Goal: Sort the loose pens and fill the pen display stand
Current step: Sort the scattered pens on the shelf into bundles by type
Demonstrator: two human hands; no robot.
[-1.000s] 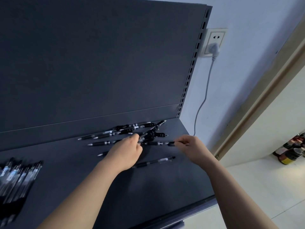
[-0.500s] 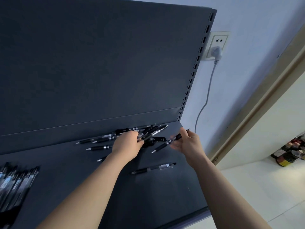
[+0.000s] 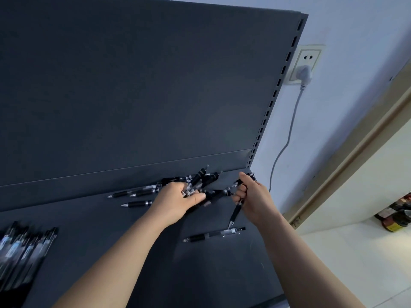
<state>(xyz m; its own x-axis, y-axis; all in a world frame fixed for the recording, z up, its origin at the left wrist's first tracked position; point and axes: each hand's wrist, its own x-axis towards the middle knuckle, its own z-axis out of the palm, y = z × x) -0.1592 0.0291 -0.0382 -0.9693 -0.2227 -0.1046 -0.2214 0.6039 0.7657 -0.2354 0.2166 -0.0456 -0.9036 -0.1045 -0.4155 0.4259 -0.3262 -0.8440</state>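
Several loose black pens [image 3: 142, 192] lie near the back of a dark grey shelf [image 3: 111, 252]. My left hand [image 3: 175, 201] grips a small bunch of black pens [image 3: 200, 178] that fan up and to the right from its fingers. My right hand [image 3: 253, 198] holds one black pen [image 3: 235, 212], tip pointing down toward the shelf. A single pen [image 3: 213, 234] lies alone below both hands. At the far left a row of sorted pens [image 3: 20, 254] stands packed together; what holds them is cut off by the frame edge.
The shelf's dark back panel [image 3: 155, 85] rises behind the pens, with a slotted upright [image 3: 273, 96] on its right edge. A wall socket with a white plug and cable [image 3: 304, 72] is beyond it. Bottles [image 3: 398, 216] stand on the pale floor at the far right.
My right hand lifted a pen off the shelf and turned it tip-down. My left hand kept its bunch and raised it slightly. The camera tilted a little.
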